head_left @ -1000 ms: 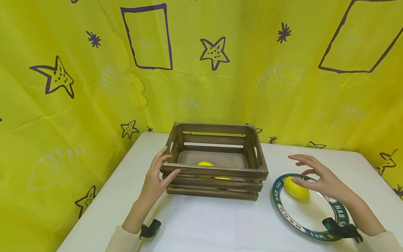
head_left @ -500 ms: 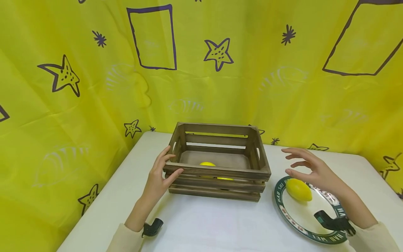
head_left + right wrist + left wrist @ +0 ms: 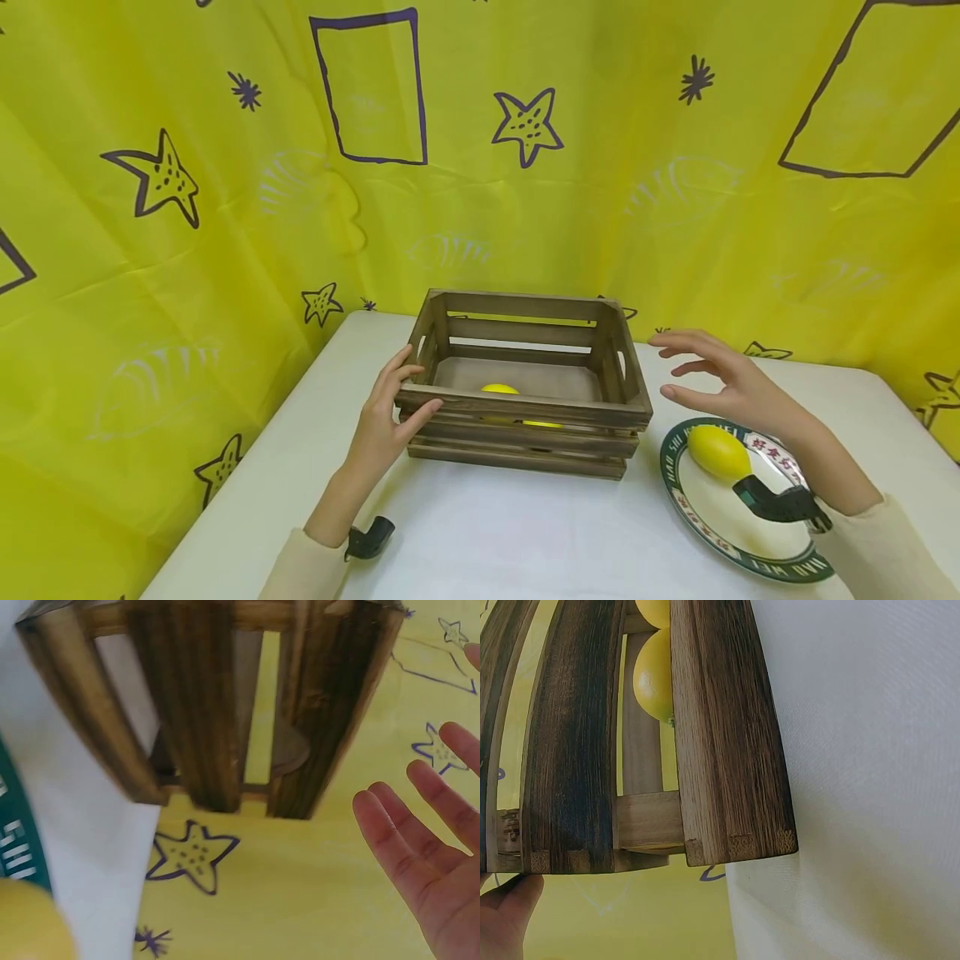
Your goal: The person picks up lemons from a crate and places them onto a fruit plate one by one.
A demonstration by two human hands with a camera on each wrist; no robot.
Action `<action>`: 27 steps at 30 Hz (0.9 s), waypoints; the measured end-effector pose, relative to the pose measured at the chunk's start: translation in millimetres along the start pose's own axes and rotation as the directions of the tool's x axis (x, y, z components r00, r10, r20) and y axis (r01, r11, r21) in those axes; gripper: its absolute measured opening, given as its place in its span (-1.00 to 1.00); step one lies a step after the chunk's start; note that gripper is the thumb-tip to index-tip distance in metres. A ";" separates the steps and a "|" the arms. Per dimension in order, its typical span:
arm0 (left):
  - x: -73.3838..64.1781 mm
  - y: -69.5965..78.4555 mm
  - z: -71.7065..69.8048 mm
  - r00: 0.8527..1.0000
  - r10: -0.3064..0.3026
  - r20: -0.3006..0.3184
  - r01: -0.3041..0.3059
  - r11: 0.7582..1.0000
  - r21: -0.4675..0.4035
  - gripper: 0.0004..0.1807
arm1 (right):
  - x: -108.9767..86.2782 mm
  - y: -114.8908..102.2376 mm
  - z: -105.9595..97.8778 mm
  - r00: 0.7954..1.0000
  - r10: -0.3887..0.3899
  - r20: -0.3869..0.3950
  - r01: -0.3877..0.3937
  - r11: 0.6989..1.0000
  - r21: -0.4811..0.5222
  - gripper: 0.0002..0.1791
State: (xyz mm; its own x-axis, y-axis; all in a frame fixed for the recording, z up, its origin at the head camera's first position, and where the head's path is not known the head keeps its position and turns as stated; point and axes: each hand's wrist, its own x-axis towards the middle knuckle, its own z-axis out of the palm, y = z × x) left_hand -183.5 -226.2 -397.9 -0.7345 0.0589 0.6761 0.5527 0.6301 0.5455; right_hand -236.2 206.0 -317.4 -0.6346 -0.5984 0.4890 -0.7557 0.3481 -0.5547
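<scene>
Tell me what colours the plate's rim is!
The plate's rim is dark green with white letters, plus white patches with red writing; the head view shows it best.

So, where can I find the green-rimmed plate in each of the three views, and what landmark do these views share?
Head: the plate is at lower right, with a yellow fruit on it.
Left wrist: the plate is not in this picture.
Right wrist: only part of its green rim shows, at the left edge.
Shared landmark: the wooden crate, visible in all three.
</scene>
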 end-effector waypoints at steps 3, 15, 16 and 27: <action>0.0 0.1 -0.5 1.000 -0.006 0.002 0.006 1.000 0.002 -0.46 | 11.5 -4.4 -0.5 0.998 -0.053 0.019 0.053 0.999 0.004 -0.30; 0.0 -1.9 -2.7 1.000 -0.016 0.002 0.016 1.000 -0.002 -0.47 | 54.4 -27.2 0.9 0.988 -0.123 0.092 0.121 0.992 0.021 -0.32; 0.0 -2.3 -2.5 1.000 -0.014 0.001 0.014 1.000 -0.002 -0.47 | 57.1 -28.7 1.6 0.987 -0.133 0.093 0.131 0.991 0.023 -0.32; 1.0 -2.2 -1.0 1.000 -0.017 0.013 0.017 1.000 -0.014 -0.48 | 81.5 -37.7 10.1 0.980 -0.138 0.141 0.141 0.990 -0.010 -0.40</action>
State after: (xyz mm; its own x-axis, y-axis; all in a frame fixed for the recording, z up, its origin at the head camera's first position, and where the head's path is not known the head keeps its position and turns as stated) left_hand -185.0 -228.3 -397.9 -0.7487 0.0585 0.6603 0.5457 0.6199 0.5639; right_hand -257.8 136.8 -263.4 -0.4948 -0.7363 0.4616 -0.8392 0.2671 -0.4736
